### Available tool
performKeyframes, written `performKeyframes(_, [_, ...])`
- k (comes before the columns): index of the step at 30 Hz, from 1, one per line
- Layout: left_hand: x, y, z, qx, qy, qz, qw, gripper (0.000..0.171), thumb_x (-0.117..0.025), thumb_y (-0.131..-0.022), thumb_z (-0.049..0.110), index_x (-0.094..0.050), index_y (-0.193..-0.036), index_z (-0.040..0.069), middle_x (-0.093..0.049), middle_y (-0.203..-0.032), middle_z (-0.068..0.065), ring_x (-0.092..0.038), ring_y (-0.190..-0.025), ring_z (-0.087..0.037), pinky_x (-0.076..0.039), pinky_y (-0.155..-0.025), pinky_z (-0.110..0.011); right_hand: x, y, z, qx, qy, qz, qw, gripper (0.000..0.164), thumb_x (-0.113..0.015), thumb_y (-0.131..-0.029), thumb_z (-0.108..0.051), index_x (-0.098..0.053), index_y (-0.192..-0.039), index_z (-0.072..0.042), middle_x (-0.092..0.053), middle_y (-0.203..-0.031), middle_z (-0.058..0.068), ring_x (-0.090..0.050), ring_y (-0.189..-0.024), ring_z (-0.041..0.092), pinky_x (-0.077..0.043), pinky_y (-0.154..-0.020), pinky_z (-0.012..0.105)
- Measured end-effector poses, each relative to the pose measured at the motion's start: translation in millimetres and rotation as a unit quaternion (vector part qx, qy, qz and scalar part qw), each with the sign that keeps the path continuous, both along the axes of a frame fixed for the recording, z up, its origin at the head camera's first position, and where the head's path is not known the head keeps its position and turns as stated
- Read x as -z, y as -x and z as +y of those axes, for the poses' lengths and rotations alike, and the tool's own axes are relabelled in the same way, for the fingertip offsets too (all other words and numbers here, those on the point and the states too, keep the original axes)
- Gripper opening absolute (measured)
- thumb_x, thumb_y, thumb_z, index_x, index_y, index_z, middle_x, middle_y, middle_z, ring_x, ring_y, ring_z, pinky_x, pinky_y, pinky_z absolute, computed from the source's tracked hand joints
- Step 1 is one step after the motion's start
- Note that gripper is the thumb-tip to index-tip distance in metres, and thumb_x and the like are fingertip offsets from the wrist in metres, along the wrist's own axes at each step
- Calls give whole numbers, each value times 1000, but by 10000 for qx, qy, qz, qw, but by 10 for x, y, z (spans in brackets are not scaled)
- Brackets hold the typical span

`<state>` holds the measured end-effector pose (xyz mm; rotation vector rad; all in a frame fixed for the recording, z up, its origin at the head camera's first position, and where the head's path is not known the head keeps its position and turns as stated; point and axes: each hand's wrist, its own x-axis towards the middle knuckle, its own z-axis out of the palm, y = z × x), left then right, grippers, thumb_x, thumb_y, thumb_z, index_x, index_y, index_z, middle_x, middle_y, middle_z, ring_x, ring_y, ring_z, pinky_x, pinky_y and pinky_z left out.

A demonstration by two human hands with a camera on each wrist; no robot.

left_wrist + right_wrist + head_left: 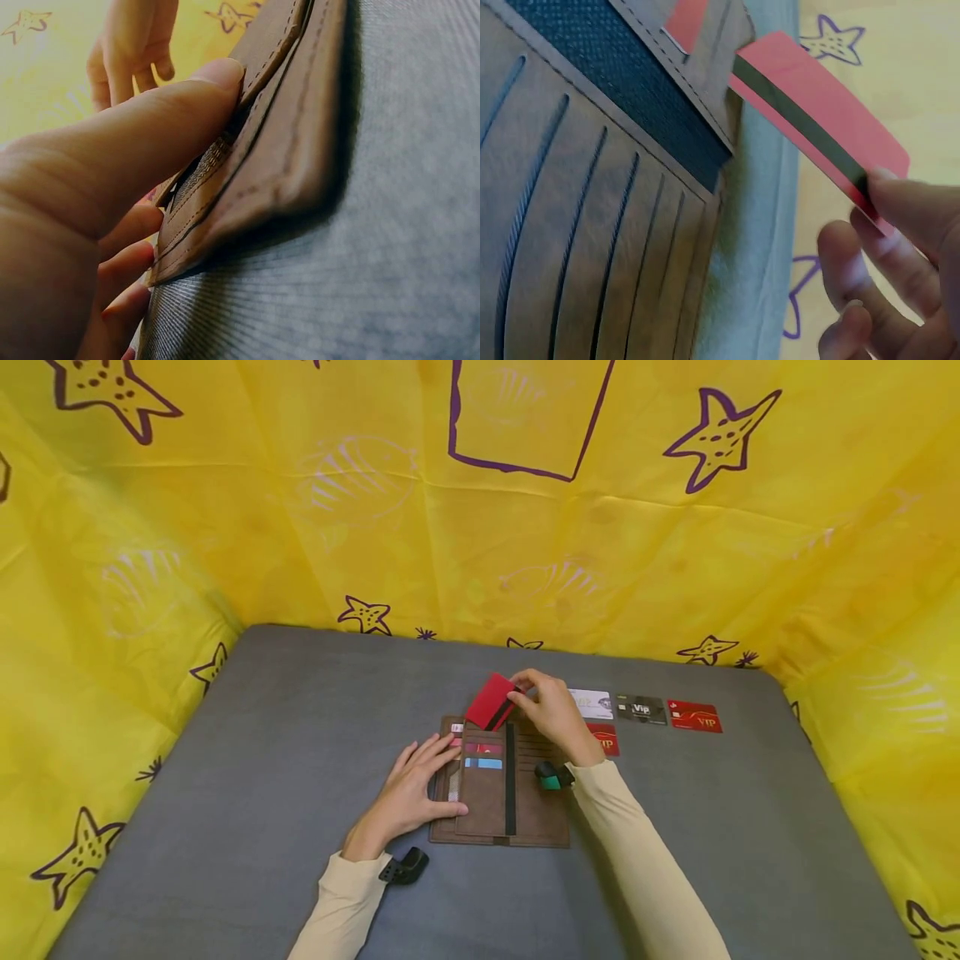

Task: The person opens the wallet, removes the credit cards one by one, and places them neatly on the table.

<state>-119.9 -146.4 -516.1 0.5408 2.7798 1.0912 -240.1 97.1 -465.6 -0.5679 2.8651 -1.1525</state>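
An open brown wallet (pixel 482 810) lies on the grey table, with a dark elastic strip down its middle. My left hand (pixel 412 789) rests on its left side, fingers spread; the thumb (pixel 180 105) presses on the edge of the inner flap. Between thumb and fingertips, my right hand (pixel 553 710) pinches a red card (pixel 817 112) with a black stripe by one corner. The card is tilted above the wallet's top edge. Card slots on the flap hold a red card (pixel 483 749) and a light blue card (pixel 483 763). Several bare slots (pixel 600 232) line the right side.
Right of the wallet lie a silver-white card (pixel 592 703), a black VIP card (pixel 641 710) and a red VIP card (pixel 695 716). Another red card (pixel 607 740) is partly hidden behind the right forearm. Yellow patterned cloth (pixel 480 543) walls the table's back and sides.
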Motion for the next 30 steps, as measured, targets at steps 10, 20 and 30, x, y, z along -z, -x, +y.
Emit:
performKeyframes(10, [14, -8, 3, -33, -24, 72, 10000, 88, -86, -73, 42, -50, -146, 9, -36, -160, -9, -26, -151, -33, -12, -122, -58, 40, -145, 189, -44, 309, -513, 9982, 27, -67, -95, -14, -60, -118, -1, -70, -98, 16, -67, -63, 25, -54, -63, 28])
performKeyframes(20, [8, -6, 9, -70, -1, 152, 9999, 88, -87, -72, 41, -51, -145, 8, -38, -159, -10, -28, -150, -34, -13, -122, -59, 31, -261, 412, 442, 1175, -493, 9909, 32, -61, -98, -12, -52, -127, -1, -69, -101, 23, -65, -62, 35, -46, -50, 22])
performKeyframes(30, [8, -1, 9, -57, 33, 158, 9999, 89, -87, -72, 42, -50, -146, 8, -38, -159, -10, -28, -151, -34, -13, -122, -58, 17, -415, 667, 956, 1688, -245, 9807, 33, -57, -99, -3, -48, -128, 10, -64, -99, 33, -60, -50, 13, -50, -49, 23])
